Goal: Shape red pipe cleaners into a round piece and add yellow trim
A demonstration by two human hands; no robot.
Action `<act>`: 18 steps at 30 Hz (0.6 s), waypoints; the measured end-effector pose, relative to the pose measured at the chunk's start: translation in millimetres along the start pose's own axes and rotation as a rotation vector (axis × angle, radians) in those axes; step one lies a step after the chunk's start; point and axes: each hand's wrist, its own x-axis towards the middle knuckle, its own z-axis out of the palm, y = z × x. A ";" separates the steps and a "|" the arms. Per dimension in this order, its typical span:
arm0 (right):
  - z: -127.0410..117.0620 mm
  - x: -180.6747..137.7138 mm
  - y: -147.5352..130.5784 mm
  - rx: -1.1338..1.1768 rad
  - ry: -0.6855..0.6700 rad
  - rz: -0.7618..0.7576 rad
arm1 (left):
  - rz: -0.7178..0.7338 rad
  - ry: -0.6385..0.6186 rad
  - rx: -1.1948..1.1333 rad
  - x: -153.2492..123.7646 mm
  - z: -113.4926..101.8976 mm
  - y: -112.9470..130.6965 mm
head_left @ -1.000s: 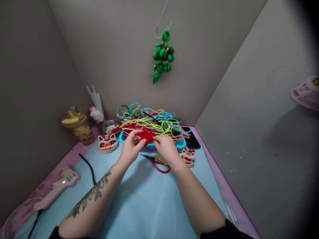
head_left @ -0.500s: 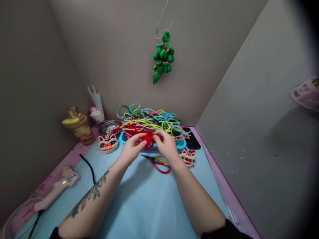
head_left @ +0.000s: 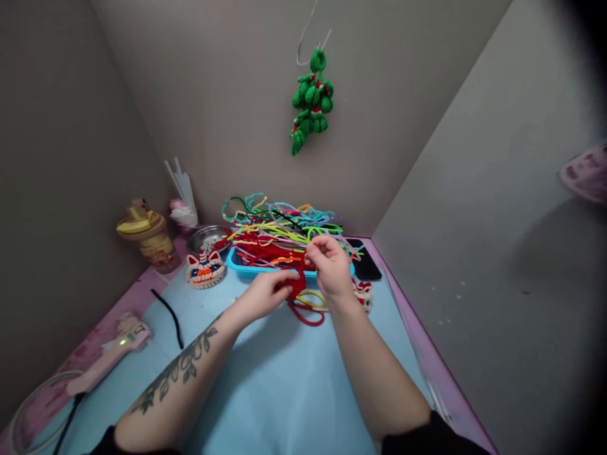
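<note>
Two arms (head_left: pixel 190 370) outstretched; left hand (head_left: pixel 263 295) pinching red piece (head_left: pixel 298 284), right hand (head_left: pixel 331 268) higher.

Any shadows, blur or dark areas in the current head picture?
Head view: upper right corner black; head view: pink item at the right edge blurred; head view: soft shadow on the blue mat beside the left forearm.

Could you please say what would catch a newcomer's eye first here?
Probably the heap of colourful pipe cleaners in the blue tray by the back wall. Next, perhaps the green ornament hanging above it, then the red piece in the left hand.
</note>
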 end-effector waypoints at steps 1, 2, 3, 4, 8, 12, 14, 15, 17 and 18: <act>-2.3 1.9 0.0 0.050 0.050 0.003 | -0.030 -0.015 -0.033 -0.1 -0.3 1.6; -4.5 3.7 0.2 0.081 0.085 0.004 | -0.068 -0.010 -0.077 0.0 -0.9 3.3; -6.2 5.4 0.6 0.090 0.102 0.007 | -0.109 0.012 -0.129 0.4 -1.8 5.1; -7.5 6.7 1.1 0.079 0.110 0.009 | -0.145 0.048 -0.185 1.1 -3.0 6.7; -6.7 6.4 2.8 -0.112 0.037 0.024 | -0.238 0.276 -0.466 4.4 -8.8 9.8; 1.0 -0.4 3.2 -0.385 -0.198 -0.005 | -0.279 0.429 -0.712 6.0 -11.5 10.4; 5.5 -3.7 4.4 -0.468 -0.219 -0.073 | -0.285 0.453 -0.772 5.9 -11.4 11.4; 7.4 -4.8 5.5 -0.493 -0.211 -0.095 | -0.289 0.459 -0.790 5.7 -11.1 12.1; 10.4 -6.2 8.3 -0.523 -0.189 -0.102 | -0.296 0.464 -0.804 5.4 -10.2 13.4; 11.4 -6.5 9.7 -0.532 -0.178 -0.097 | -0.299 0.463 -0.797 5.4 -9.6 13.8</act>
